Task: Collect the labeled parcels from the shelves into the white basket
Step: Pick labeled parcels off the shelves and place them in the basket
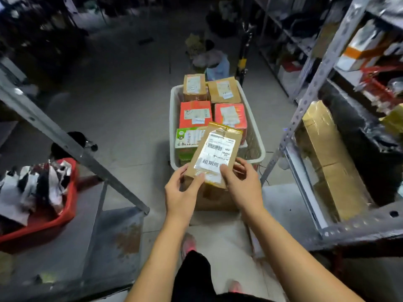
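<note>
Gripping labeled parcel (pixel 214 153) at its near end, left hand (pixel 182 192) and right hand (pixel 242 182) fingers curled round it. Tilted over white basket (pixel 254 136).

Location type: parcel storeroom or small warehouse. Slotted-angle steel racks stand at 3 o'clock (pixel 322 68) and at 9 o'clock (pixel 65 144), flanking a narrow aisle of grey tiled floor (pixel 122 105). The 3 o'clock rack carries a taped cardboard carton (pixel 327 153); the 9 o'clock rack carries a red tub (pixel 65 214) of bagged goods. At 12 o'clock, a white basket (pixel 174 110) holds boxes with shipping labels (pixel 195 114).
</note>
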